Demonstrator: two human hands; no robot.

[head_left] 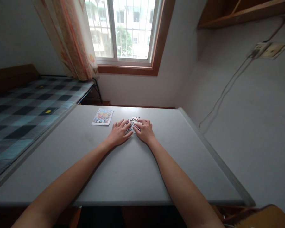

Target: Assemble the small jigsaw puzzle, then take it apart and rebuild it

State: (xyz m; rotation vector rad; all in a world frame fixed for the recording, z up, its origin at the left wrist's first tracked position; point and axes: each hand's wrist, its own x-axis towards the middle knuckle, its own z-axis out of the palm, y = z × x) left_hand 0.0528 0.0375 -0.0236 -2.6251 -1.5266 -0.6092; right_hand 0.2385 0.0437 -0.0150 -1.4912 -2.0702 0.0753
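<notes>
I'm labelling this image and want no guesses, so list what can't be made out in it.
All in the head view:
Pile of small pieces: partly covered by the left hand and right hand; the pieces are too small to count.
Palms: turned down, so what lies under them is hidden.
Printed sheet: lettering too small to read.
Bed: cut off by the left edge.
Wooden shelf: cut off by the top edge.

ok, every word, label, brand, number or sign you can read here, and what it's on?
No readable text.
Picture sheet: what looks like a title along its top, too blurred to read.
Small pieces: too small to make out any lettering.
Wall socket: no marking legible.
</notes>
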